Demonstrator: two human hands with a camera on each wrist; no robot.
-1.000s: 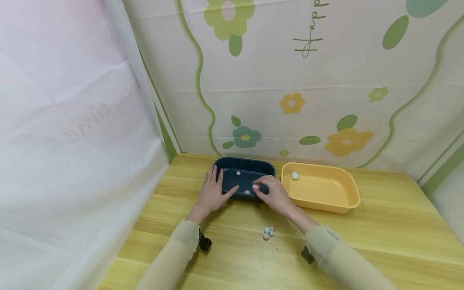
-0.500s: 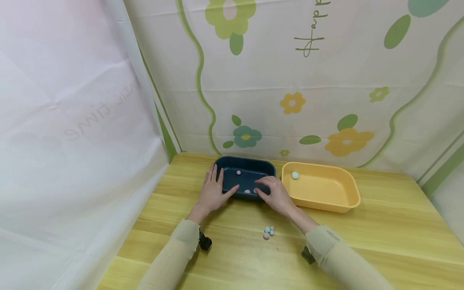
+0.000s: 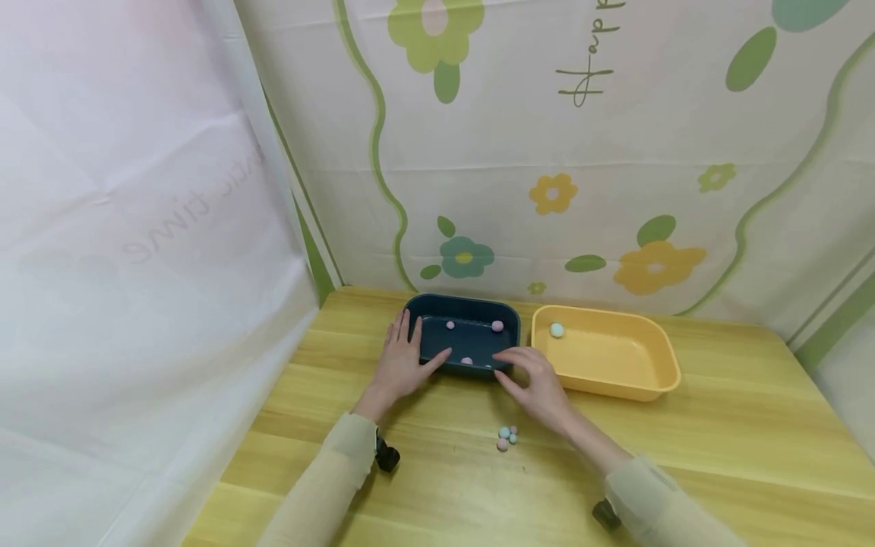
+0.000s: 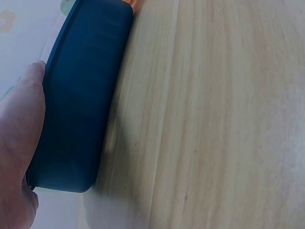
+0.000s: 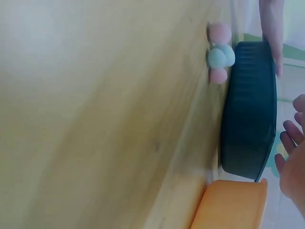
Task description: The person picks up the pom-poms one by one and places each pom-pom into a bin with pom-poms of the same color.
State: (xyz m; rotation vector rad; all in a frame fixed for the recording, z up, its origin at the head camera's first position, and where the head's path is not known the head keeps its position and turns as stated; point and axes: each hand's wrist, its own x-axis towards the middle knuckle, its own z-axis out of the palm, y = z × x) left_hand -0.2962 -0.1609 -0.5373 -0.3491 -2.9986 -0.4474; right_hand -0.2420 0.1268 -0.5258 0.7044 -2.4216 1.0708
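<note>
Your left hand (image 3: 399,366) is spread on the left end of the navy tray (image 3: 472,343). Three pink balls (image 3: 497,326) sit inside, and a pink-and-blue ball cluster (image 3: 504,432) is on the table (image 3: 437,479) in front. Your right hand (image 3: 538,386) is at the near right corner, thumb and fingers parted. Then there's the yellow tray (image 3: 615,365) with one pale blue ball (image 3: 557,330).

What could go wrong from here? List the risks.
The loose balls on the wooden tabletop might roll away if the right hand brushes them. That hand's fingers are also at the near edge of the navy tray; a bump could set the pink balls inside rolling.
</note>
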